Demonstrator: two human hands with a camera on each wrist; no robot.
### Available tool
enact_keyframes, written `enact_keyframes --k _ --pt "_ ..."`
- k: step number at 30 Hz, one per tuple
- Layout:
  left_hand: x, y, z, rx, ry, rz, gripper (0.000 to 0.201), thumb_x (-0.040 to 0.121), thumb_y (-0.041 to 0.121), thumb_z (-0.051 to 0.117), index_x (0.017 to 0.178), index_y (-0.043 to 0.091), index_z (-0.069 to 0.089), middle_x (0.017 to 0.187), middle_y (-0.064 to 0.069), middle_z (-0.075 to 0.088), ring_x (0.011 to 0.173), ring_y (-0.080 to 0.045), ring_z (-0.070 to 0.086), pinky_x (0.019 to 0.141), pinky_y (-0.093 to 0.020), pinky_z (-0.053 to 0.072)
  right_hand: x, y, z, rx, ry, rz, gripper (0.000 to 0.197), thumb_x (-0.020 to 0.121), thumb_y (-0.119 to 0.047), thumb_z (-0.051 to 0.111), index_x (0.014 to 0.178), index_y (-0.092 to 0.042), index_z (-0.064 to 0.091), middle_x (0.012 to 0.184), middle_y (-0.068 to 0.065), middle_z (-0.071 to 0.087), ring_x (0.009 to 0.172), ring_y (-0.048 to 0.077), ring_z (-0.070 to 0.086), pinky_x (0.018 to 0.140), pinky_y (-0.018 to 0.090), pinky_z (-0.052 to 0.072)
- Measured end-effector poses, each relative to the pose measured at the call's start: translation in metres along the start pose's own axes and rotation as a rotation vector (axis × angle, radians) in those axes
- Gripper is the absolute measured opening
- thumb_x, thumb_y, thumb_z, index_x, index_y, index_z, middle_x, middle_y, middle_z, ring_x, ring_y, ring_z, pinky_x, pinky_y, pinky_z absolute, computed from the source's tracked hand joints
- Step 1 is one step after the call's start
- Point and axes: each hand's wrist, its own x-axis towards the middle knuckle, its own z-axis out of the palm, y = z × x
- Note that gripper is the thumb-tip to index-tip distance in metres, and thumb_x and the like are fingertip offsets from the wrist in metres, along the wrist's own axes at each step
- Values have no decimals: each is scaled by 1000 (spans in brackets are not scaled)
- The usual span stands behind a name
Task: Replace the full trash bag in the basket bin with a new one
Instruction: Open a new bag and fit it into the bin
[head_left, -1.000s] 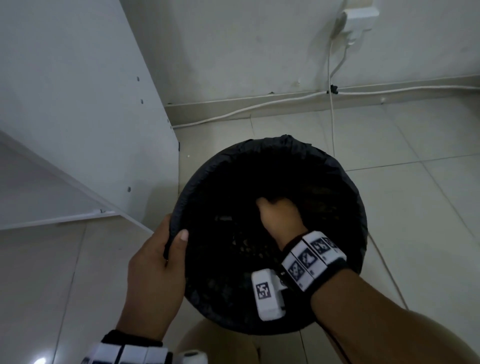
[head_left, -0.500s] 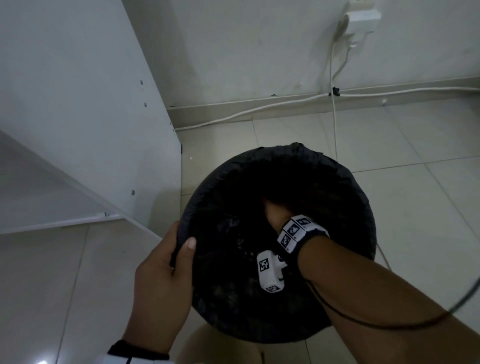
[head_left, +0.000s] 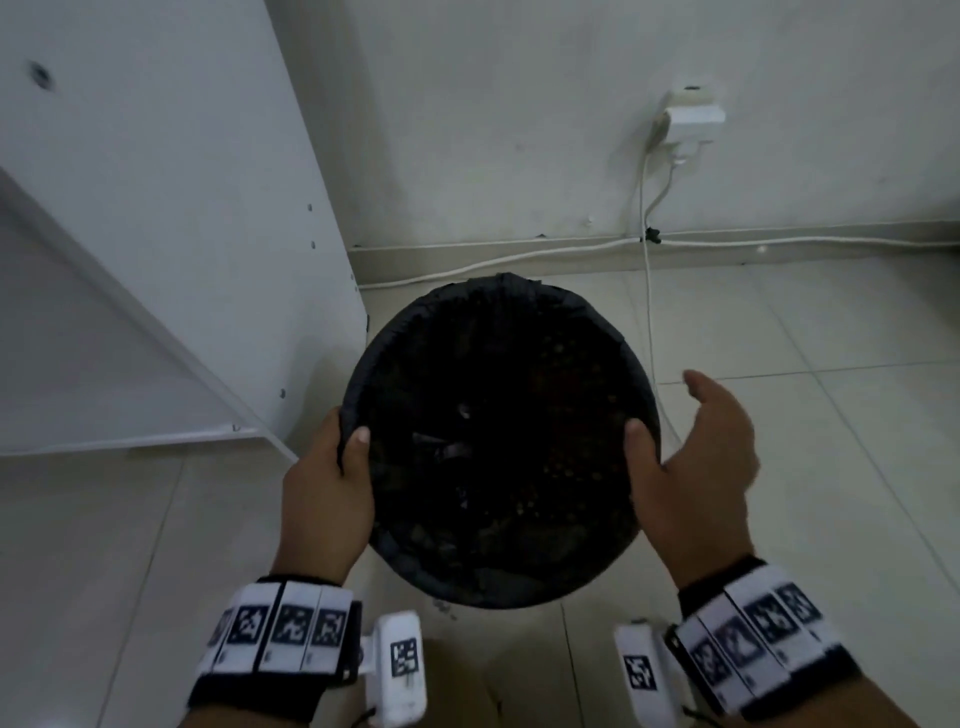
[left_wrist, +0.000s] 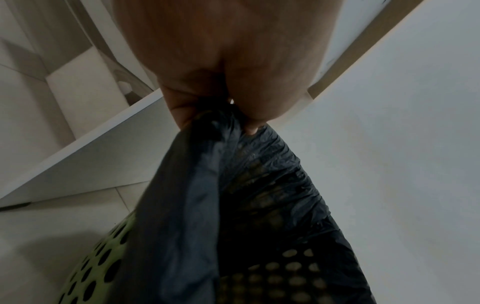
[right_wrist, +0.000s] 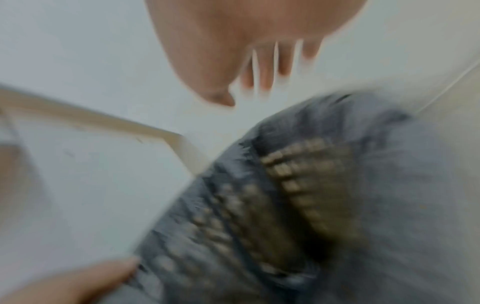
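A round bin lined with a black trash bag (head_left: 498, 441) stands on the tiled floor; its green perforated wall (left_wrist: 85, 273) shows in the left wrist view. My left hand (head_left: 349, 439) grips the bag-covered rim on the left, thumb inside; the left wrist view shows this left hand (left_wrist: 221, 115) pinching the black bag (left_wrist: 259, 185). My right hand (head_left: 667, 415) is at the right rim, thumb over the edge and fingers spread straight outside it. The right wrist view is blurred; there my right hand (right_wrist: 244, 92) holds nothing above the bag (right_wrist: 285, 195).
A white cabinet panel (head_left: 182, 208) stands close to the bin's left. A wall socket with adapter (head_left: 693, 119) sits on the back wall. A white cable (head_left: 647, 312) drops from it past the bin's right side, and another runs along the baseboard (head_left: 519, 257).
My right hand came up out of the bag's inside and moved to the right rim, fingers spread. The left hand kept its grip on the left rim.
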Motion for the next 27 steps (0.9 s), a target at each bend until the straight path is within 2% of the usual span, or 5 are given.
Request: enact_keyframes --k 5,8,12,22,27 --pt "10 0 3 -108 4 -28 36 106 40 39 133 27 59 115 9 66 100 -13 58 82 -30 42 -16 27 6 492 -482 589 33 100 -36 48 118 -13 64 110 8 71 95 29 69 75 44 59" --pt "11 -8 4 -366 24 -174 46 95 53 49 131 27 61 123 4 70 112 -18 65 100 -47 51 -13 23 7 597 -444 539 24 100 -29 53 108 -13 69 97 8 74 83 28 72 59 33 56" --pt "5 -21 -2 -526 11 -229 44 83 8 52 120 22 69 115 -3 75 109 -30 69 99 -62 50 -1 7 13 637 -443 546 22 100 -24 52 99 -11 69 90 12 74 74 30 70 57 33 55" --pt "-15 -16 -23 -571 -9 -282 45 99 -4 50 111 36 68 112 9 73 101 -23 68 85 -41 57 3 -8 28 644 -496 561 24 97 -25 58 104 -5 69 92 14 72 77 33 72 58 34 58" --pt "-58 -15 -34 -450 62 -337 44 98 13 61 141 19 51 132 -2 56 118 -24 58 96 -46 53 -2 11 14 386 -476 374 43 91 -51 54 99 -11 68 88 5 67 82 26 64 77 44 55"
